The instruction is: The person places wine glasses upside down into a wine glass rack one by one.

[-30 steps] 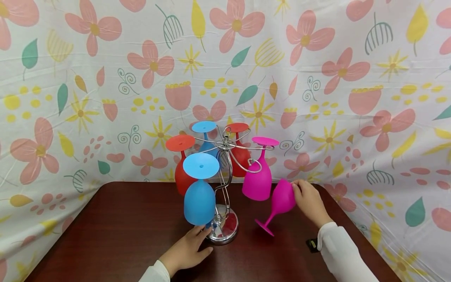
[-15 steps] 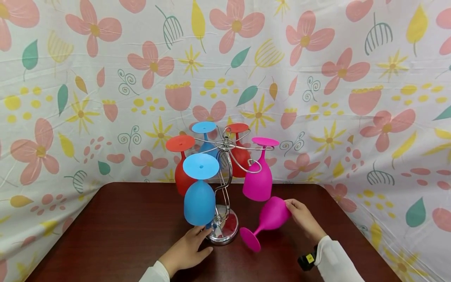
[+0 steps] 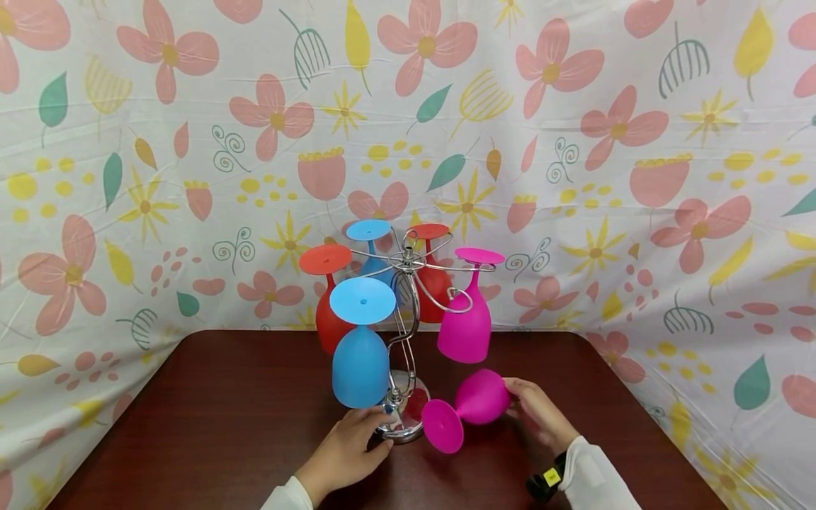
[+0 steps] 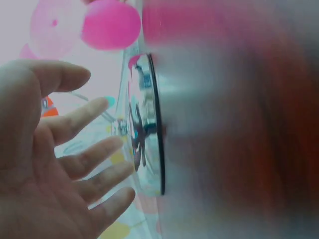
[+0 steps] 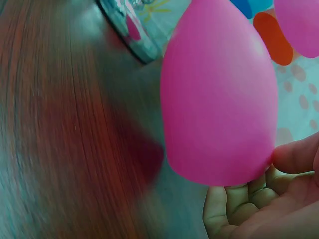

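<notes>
My right hand [image 3: 542, 418] pinches a magenta plastic wine glass [image 3: 482, 398] by its rim, thumb on one side and fingers curled on the other. The glass leans over, its round foot towards the left and front. In the right wrist view its bowl [image 5: 219, 99] fills the middle above the fingers [image 5: 214, 209]. My left hand [image 3: 347, 446] is beside the round chrome base [image 3: 403, 430] of a wire glass rack [image 3: 408, 263]. The left wrist view shows its fingers [image 4: 89, 159] loosely spread, with the base [image 4: 144, 134] just past the fingertips.
Upside down on the rack hang a magenta glass [image 3: 464, 329], a front blue glass [image 3: 360, 368], a back blue glass [image 3: 370, 229], a left red glass [image 3: 331, 322] and a back red glass [image 3: 435, 290]. The dark wooden table [image 3: 191, 411] ends at a flowered cloth [image 3: 191, 283].
My right hand has lowered and brought the magenta glass left and towards me, its foot swinging left to face forward. My left hand has shifted slightly right at the base.
</notes>
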`<state>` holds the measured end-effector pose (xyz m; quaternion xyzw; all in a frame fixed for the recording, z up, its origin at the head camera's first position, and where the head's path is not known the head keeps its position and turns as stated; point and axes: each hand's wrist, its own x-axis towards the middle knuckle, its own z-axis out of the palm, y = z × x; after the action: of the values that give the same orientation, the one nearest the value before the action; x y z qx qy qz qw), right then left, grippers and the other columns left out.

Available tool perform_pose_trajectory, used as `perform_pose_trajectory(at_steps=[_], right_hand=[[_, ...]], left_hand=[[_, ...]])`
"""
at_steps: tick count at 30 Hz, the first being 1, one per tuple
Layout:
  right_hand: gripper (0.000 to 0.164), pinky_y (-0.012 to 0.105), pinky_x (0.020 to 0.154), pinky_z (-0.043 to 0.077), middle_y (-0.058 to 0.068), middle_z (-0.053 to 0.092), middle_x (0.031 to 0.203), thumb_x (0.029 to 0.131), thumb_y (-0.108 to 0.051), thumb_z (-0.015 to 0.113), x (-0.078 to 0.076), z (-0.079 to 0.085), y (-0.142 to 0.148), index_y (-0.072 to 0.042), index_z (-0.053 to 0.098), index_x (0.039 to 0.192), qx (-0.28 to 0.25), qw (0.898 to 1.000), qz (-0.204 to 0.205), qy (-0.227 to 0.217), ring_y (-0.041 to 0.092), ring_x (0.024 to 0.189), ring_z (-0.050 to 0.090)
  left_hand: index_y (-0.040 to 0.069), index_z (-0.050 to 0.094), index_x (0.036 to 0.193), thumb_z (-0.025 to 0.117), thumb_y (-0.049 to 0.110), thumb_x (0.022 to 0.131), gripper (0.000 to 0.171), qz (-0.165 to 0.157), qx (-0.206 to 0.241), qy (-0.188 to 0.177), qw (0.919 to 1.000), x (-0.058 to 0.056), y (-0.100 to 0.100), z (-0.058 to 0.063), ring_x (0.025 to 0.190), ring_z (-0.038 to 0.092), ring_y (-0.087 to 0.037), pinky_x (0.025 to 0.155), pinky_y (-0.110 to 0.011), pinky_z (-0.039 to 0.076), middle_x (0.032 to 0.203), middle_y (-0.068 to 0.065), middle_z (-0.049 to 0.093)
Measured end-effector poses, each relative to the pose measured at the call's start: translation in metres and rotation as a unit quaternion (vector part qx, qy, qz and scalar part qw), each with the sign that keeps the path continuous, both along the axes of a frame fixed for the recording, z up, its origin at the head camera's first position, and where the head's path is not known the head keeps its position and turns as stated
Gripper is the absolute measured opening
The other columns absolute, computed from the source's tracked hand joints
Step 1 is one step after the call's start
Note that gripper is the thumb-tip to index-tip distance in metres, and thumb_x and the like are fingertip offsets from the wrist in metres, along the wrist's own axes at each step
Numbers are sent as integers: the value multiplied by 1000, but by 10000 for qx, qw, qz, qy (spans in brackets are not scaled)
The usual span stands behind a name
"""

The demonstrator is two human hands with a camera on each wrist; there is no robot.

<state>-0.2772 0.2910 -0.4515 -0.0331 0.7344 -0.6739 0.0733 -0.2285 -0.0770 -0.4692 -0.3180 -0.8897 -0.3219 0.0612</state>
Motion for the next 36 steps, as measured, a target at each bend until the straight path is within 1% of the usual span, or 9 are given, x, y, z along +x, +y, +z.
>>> perform_pose_trajectory(at_steps=[3,6,10,16,21,24,26,32,36], right_hand=[[30,29,80,51,-5,65,96,108,-18,40,1,0,-4,-5,66,117,-332,9991,142,-205,9,86,60],[28,27,78,51,-6,64,91,107,-16,41,1,0,-8,-15,69,104,-631,9972,154,-364,9,82,59],[33,25,77,51,-6,64,87,106,-13,40,2,-1,-11,-20,71,97,-953,9939,257,-488,8,79,59],[38,27,80,52,-5,67,88,107,-13,36,4,0,-13,-21,72,98,-1377,9868,480,-705,8,81,61],[38,28,81,51,-6,66,86,108,-14,36,7,-1,-16,-20,70,94,-1686,9793,621,-937,9,82,62],[39,28,81,52,-6,67,85,108,-14,35,9,-1,-17,-20,70,93,-1857,9746,703,-1034,9,81,62],[40,28,80,52,-6,66,84,109,-14,34,10,0,-18,-20,70,92,-1955,9719,775,-1055,8,80,62],[43,29,84,53,-4,68,90,110,-14,30,11,2,-22,-19,71,98,-2230,9614,1236,-1033,10,85,63],[46,30,86,53,-2,71,98,110,-15,27,11,1,-26,-18,72,102,-2356,9548,1463,-1071,11,92,66]], left_hand=[[16,63,130,63,30,100,33,-210,358,-198,9989,1,10,3,123,54,-25,99,-49,47,132,-3,58],[19,60,135,60,35,101,37,-481,926,-786,9914,2,23,10,119,57,-19,97,-40,50,130,3,59],[22,59,137,64,40,99,43,-591,1815,-1377,9719,4,41,21,107,63,-13,90,-32,54,123,7,63],[21,65,133,72,32,94,41,-700,2803,-1725,9417,2,58,29,99,64,-12,81,-28,55,114,5,67],[7,60,137,56,24,104,37,-1236,3268,-2249,9096,0,60,28,104,64,-14,85,-29,56,123,-7,62],[-2,54,140,40,16,108,39,-1645,3344,-2320,8985,-2,60,27,105,64,-16,89,-33,55,127,-14,60],[-2,55,140,38,10,106,39,-1767,3306,-2173,9013,-3,62,26,105,63,-17,89,-35,55,124,-13,61],[16,70,122,60,12,100,25,-1378,3042,-1201,9349,-8,70,25,97,59,-13,83,-28,54,109,3,65],[20,72,119,70,16,95,25,-1241,3011,-492,9442,-8,76,26,96,58,-10,78,-29,56,117,4,65]])
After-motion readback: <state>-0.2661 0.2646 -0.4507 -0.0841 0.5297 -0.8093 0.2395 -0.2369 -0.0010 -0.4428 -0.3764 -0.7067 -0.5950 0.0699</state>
